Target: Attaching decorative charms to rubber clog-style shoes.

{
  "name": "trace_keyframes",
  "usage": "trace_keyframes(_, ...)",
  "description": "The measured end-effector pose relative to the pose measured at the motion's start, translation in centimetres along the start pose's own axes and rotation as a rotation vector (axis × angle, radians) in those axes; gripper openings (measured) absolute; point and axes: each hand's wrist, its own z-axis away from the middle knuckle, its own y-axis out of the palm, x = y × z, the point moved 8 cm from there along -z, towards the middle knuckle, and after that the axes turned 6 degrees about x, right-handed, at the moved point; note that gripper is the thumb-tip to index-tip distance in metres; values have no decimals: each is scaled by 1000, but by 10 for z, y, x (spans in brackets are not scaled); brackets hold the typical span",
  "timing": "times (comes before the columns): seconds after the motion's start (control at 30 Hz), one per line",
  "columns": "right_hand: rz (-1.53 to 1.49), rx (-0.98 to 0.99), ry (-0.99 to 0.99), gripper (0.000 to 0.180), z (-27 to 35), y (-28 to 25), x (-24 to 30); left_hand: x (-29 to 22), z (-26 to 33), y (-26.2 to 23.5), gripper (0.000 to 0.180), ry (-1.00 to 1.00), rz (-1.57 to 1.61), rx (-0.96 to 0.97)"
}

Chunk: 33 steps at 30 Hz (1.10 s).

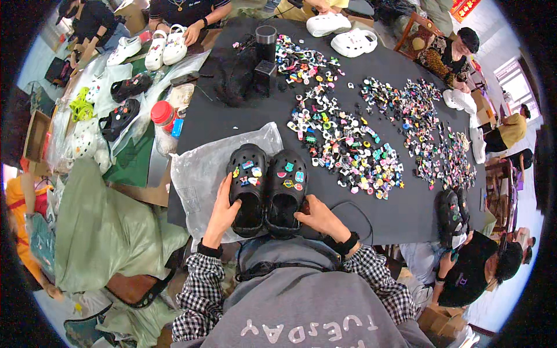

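A pair of black clogs [283, 196] stands side by side at the table's near edge, toes pointing away from me. Small colourful charms sit on the upper of each shoe. My left hand [219, 210] is closed round the outer side of the left clog, thumb at the foot opening. On the other side, my right hand [320, 217] grips the right clog near its heel, thumb over the rim. Under and left of the shoes lies a clear plastic bag [200, 174], partly covered by the left clog.
Heaps of loose charms [342, 145] spread over the dark table [232, 124]. A black tumbler [266, 42] stands at the back, and a red-lidded jar [163, 113] on the left. White clogs [354, 43] lie at the far edge. Other people work around the table; another black pair [451, 214] is at right.
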Motion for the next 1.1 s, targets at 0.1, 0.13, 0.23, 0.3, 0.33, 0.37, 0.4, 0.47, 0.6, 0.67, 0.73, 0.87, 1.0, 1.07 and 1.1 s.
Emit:
trace_keyframes(0.1, -50, 33, 11, 56, 1, 0, 4, 1, 1, -1, 75, -15, -1, 2)
trace_keyframes(0.13, -90, 74, 38, 62, 2, 2, 4, 2, 1, -1, 75, -25, 8, 10)
trace_keyframes(0.23, -102, 64, 36, 63, 4, 0, 7, 0, 8, -4, 69, -61, 12, -27)
trace_keyframes(0.3, -110, 46, 30, 64, 4, 1, 1, -12, 13, -8, 63, -26, -53, -56)
trace_keyframes(0.33, -118, 33, 19, 64, 4, 2, -2, -21, 17, -12, 57, 7, -123, -91)
trace_keyframes(0.37, -119, 30, 22, 64, 3, 3, -5, -29, 20, -12, 57, 8, -122, -87)
trace_keyframes(0.4, -114, 15, 16, 64, 3, 3, -8, -39, 23, -16, 50, 10, -116, -141)
trace_keyframes(0.47, -109, 0, 10, 64, 3, 2, -7, -57, 31, -21, 44, 12, -111, -195)
trace_keyframes(0.6, -136, 11, -9, 63, 3, 3, -3, -78, 39, -14, 36, 11, -9, -168)
trace_keyframes(0.67, -150, 8, -9, 62, 3, 5, -4, -88, 40, -7, 34, 27, -32, -106)
trace_keyframes(0.73, -148, 19, 8, 60, 3, 6, -6, -89, 41, 1, 33, -22, 0, -82)
trace_keyframes(0.87, -159, -20, -28, 60, 4, 5, -5, -76, 42, 17, 41, -83, -62, 6)
trace_keyframes(1.0, -186, -17, -23, 61, 2, 8, -10, -72, 30, 33, 57, -42, -298, 100)
trace_keyframes(1.07, -194, -27, -41, 61, 1, 8, -10, -75, 19, 37, 58, -46, -368, 131)
trace_keyframes(1.1, -181, -38, -43, 61, 2, 7, -11, -72, 13, 41, 61, -114, -398, 204)
